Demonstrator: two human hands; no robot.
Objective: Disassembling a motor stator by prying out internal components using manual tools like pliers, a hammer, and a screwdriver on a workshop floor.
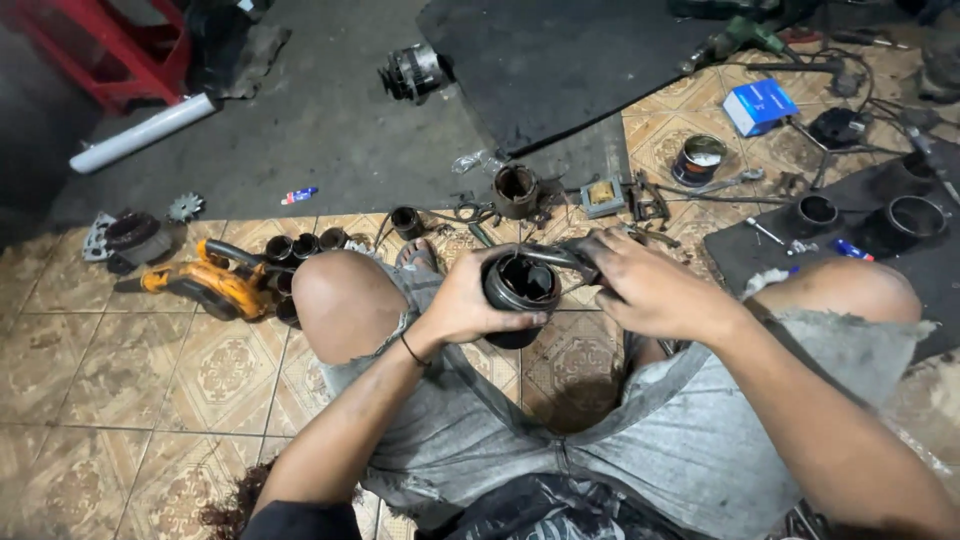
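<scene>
Hands together above the knees: left hand (468, 305) grips black cylinder (520, 290), right hand (650, 290) holds pliers (560, 256) at its rim

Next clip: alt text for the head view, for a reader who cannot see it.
Seated on a tiled floor, a person's left hand grips a black cylinder while the right hand works pliers into its open top. Tools and parts lie around.
</scene>
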